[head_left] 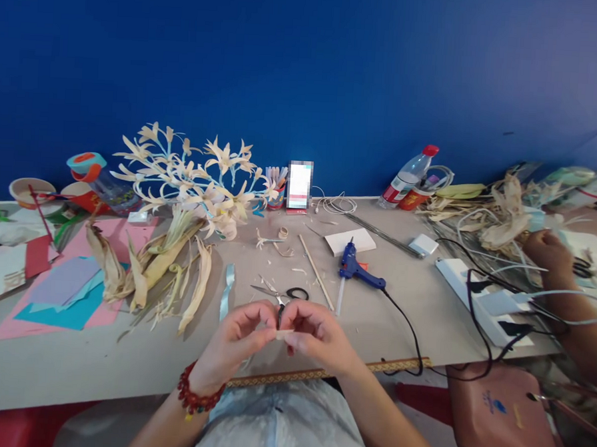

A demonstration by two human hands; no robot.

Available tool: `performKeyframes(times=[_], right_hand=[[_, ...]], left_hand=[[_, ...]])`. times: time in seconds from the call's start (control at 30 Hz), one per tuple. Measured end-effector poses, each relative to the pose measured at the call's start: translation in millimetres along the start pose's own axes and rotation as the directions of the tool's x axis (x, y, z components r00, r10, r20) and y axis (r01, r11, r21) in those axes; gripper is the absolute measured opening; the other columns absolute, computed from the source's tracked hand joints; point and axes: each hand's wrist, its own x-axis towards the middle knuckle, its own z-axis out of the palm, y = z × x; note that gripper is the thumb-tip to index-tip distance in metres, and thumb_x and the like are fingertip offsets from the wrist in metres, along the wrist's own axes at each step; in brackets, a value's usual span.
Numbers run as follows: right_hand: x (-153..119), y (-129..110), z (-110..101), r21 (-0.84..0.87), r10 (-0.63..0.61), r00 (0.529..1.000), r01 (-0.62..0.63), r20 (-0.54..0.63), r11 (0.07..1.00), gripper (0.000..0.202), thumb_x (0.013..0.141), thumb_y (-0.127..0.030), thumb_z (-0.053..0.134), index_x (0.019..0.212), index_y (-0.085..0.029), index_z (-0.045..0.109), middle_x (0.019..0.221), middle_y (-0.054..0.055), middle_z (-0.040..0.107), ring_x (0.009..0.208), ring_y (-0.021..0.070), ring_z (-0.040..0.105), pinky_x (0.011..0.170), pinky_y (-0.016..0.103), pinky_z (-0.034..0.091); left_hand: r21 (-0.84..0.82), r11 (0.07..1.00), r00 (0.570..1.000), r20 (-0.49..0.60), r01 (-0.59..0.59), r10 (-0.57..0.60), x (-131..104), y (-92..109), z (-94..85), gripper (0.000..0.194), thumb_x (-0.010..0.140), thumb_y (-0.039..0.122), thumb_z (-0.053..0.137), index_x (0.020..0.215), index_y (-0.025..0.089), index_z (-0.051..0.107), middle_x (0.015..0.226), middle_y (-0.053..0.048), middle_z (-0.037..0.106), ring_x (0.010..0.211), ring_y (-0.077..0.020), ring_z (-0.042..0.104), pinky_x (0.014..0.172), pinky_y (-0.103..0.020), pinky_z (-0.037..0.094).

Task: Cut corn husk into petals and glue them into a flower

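Near the table's front edge, my left hand (249, 334) and my right hand (317, 334) meet with fingertips closed on a small pale strip of corn husk (284, 334). Each hand pinches one end of it. Just beyond them lie black-handled scissors (279, 298), partly hidden by my fingers. A light blue ribbon (227, 290) rests left of the scissors. To the right are a thin pale stick (316, 271) and a blue glue gun (357, 266) with a clear glue stick in it. Dry corn husks (195, 285) lie to the left.
Husk flowers (222, 159) on blue stems stand at back left, beside coloured paper (65, 285). A phone (299, 183) stands against the wall. At right are a bottle (405, 179), a power strip (479, 300) with cables and another person's hand (549, 257).
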Motion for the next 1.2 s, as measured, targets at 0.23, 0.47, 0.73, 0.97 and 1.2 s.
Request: performKeyframes(times=[0.23,0.47,0.73,0.97,1.2], right_hand=[[6,10,-4,0.212,0.038,0.999,-0.032,-0.024,0.977,0.008,0.07,-0.019,0.066,0.066,-0.017,0.06,0.054,-0.004,0.054,0.045,0.009,0.047,0.044,0.02,0.044],[0,6,1,0.123,0.026,1.0,-0.024,-0.014,0.992,0.012,0.072,-0.022,0.073,0.074,-0.015,0.063,0.063,-0.001,0.06,0.049,0.0096,0.055,0.05,0.021,0.048],[2,10,-16,0.217,-0.025,0.987,0.059,-0.158,0.974,0.016,0.076,-0.027,0.072,0.07,-0.017,0.061,0.056,-0.004,0.054,0.047,0.0095,0.049,0.046,0.021,0.045],[6,2,-5,-0.029,-0.088,0.996,0.089,0.028,0.996,0.017,0.08,-0.033,0.074,0.087,-0.018,0.069,0.084,0.003,0.06,0.073,0.0146,0.056,0.066,0.026,0.046],[13,5,-15,-0.122,-0.114,0.993,0.116,0.027,0.986,0.018,0.078,-0.032,0.075,0.073,-0.018,0.065,0.076,0.001,0.057,0.069,0.0147,0.052,0.063,0.026,0.041]], left_hand=[[-0.007,0.999,0.998,0.042,-0.035,0.035,0,5,-0.6,0.018,0.084,0.03,0.068,0.075,0.017,0.059,0.077,-0.001,0.054,0.077,-0.0164,0.049,0.072,-0.028,0.036],[-0.115,0.993,1.0,0.017,-0.006,0.008,2,-1,0.9,0.017,0.084,0.026,0.067,0.073,0.017,0.058,0.074,-0.001,0.052,0.075,-0.0158,0.048,0.071,-0.028,0.035],[-0.174,0.984,0.999,-0.039,-0.024,0.018,0,-1,-1.8,0.019,0.083,0.027,0.067,0.07,0.017,0.056,0.071,-0.001,0.05,0.074,-0.016,0.045,0.074,-0.029,0.035],[-0.105,0.994,0.999,-0.023,0.022,-0.025,3,-10,-7.5,0.014,0.083,0.024,0.066,0.074,0.017,0.059,0.077,-0.002,0.053,0.077,-0.0167,0.048,0.071,-0.027,0.035],[0.018,1.0,1.0,-0.02,-0.003,0.004,10,-13,-22.6,0.017,0.084,0.027,0.066,0.072,0.017,0.059,0.076,-0.002,0.052,0.077,-0.0167,0.047,0.074,-0.028,0.036]])
